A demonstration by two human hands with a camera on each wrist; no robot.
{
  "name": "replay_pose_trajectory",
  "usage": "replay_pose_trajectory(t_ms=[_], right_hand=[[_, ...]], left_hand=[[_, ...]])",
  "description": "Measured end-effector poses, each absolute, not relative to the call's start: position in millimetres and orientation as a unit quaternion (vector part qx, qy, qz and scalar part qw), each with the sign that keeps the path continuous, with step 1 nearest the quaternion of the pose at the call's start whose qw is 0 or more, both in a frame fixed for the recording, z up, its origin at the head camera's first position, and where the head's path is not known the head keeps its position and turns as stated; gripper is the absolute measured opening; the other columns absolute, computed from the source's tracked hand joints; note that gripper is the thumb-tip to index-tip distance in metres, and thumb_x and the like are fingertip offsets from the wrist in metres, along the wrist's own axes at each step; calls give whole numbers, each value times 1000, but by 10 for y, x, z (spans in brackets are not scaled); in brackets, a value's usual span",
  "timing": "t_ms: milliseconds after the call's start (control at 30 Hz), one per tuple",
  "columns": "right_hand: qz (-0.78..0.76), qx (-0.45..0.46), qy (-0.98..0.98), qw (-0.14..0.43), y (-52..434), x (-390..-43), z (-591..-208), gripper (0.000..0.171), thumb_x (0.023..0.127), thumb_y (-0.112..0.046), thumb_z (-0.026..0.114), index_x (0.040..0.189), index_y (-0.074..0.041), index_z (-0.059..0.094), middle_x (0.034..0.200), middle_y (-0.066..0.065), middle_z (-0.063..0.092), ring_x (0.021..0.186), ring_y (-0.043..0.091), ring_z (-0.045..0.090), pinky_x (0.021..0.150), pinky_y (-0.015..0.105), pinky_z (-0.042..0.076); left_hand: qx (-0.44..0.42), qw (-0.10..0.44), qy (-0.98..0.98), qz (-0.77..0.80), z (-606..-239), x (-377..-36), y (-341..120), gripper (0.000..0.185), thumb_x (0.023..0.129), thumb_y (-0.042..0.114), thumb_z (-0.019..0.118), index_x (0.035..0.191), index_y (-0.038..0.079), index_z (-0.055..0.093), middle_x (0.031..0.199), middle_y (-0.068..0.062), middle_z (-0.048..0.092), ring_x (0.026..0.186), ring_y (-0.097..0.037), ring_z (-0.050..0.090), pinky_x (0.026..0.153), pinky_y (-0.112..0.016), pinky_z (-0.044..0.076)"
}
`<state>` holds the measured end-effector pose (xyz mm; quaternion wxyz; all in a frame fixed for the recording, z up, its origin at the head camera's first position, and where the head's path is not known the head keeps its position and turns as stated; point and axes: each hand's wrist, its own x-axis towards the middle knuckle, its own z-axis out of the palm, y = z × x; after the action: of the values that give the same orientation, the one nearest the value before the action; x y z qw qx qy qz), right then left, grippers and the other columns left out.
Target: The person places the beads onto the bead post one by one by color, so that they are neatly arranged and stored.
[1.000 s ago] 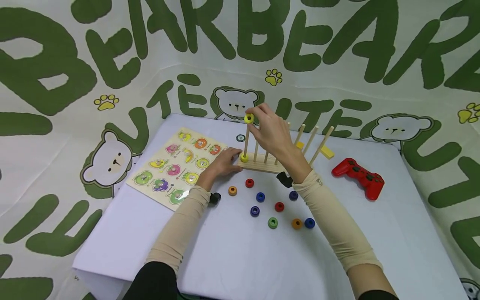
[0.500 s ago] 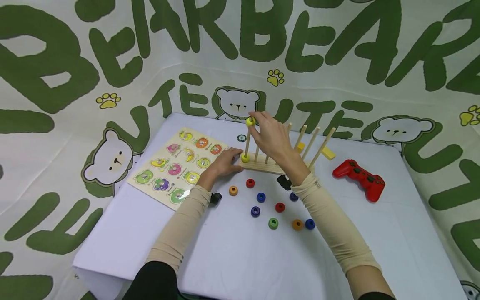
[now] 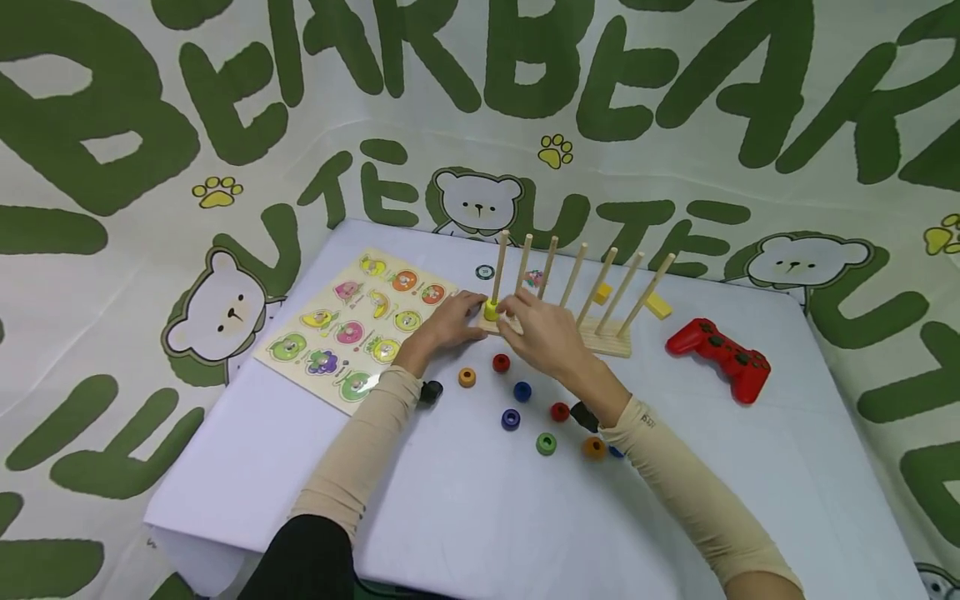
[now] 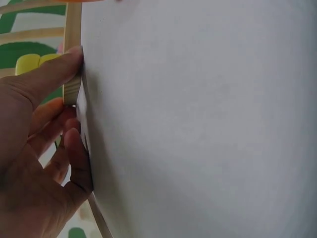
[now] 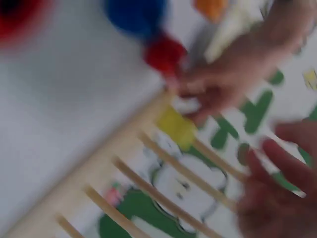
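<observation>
Left hand (image 3: 450,323): pinching the wooden base (image 3: 607,337) at its end; I'd hold that steady.
Yellow rings (image 3: 491,310): low on the leftmost peg (image 3: 500,265).
Right hand (image 3: 545,333): loosely curled beside them, seemingly holding nothing; I'd press straight down, avoiding the neighbouring peg (image 3: 523,265).

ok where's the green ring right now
In the head view, the green ring lies on the white table, below and right of centre, between a purple ring and an orange ring.
</observation>
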<state>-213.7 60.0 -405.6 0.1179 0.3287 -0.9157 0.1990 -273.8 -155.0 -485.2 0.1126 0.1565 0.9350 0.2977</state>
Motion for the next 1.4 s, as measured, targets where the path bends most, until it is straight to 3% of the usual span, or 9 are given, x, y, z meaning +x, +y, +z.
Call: replay_pose_trajectory(t_ms=[133,233,433,600,700,833,967,1233,1400], right_hand=[[100,311,-943,-66,583,-2089,-4312,40,101,-30,77,135,-11,71,122,10,70,82,19,68,67,34,59],[69,305,-944,-103,560,-2103,-4413,46,100,-32,78,141,-12,68,123,10,70,89,21,69,74,38,61],[78,321,-941,-76,550,-2167,-4409,33,100,-28,78,128,-11,74,115,7,72,86,17,66,70,32,58],[150,299,-942,-31,613,-2204,-4076,32,99,-21,79,129,-9,73,117,8,72,87,21,70,69,34,60],[209,285,-935,39,671,-2249,-3749,34,98,-18,80,130,-8,71,120,9,71,90,24,70,70,35,60],[274,272,-910,151,732,-2348,-3361,35,97,-16,80,129,-5,70,123,11,70,79,24,63,63,34,54],[290,252,-895,226,775,-2445,-3208,35,97,-14,79,130,-4,70,120,13,69,73,25,56,59,34,46],[267,222,-921,177,727,-2497,-3354,36,102,-21,74,135,-6,71,125,12,70,76,23,61,57,34,50],[264,207,-925,178,721,-2505,-3362,36,103,-23,73,136,-7,71,123,11,70,76,23,60,57,35,51]], left_hand=[[153,113,936,296,-4799,-2771,-1565,74,99,24,78,162,7,44,158,-16,51,140,-33,54,121,-47,45],[160,105,936,295,-4766,-2804,-1582,74,99,24,78,162,7,44,158,-16,51,140,-33,53,121,-47,44],[170,96,935,296,-4703,-2860,-1591,75,98,22,79,162,5,44,158,-18,51,139,-35,54,120,-48,45],[172,93,937,291,-4654,-2914,-1577,74,99,23,79,162,5,44,158,-18,51,139,-35,54,121,-48,44],[171,92,937,289,-4622,-2959,-1578,74,99,24,78,162,6,44,159,-17,50,141,-34,52,122,-48,43],[162,93,937,295,-4609,-2976,-1577,74,99,24,78,163,9,44,159,-15,50,143,-33,51,123,-48,42],[166,100,933,302,-4687,-2885,-1557,74,99,23,78,163,8,44,159,-16,50,143,-34,51,123,-48,42],[153,116,934,301,-4904,-2648,-1575,75,99,24,79,162,6,43,160,-18,50,144,-35,51,123,-49,43],[161,105,934,302,-4871,-2665,-1571,74,99,24,78,162,6,44,160,-19,49,144,-36,51,123,-50,43]])
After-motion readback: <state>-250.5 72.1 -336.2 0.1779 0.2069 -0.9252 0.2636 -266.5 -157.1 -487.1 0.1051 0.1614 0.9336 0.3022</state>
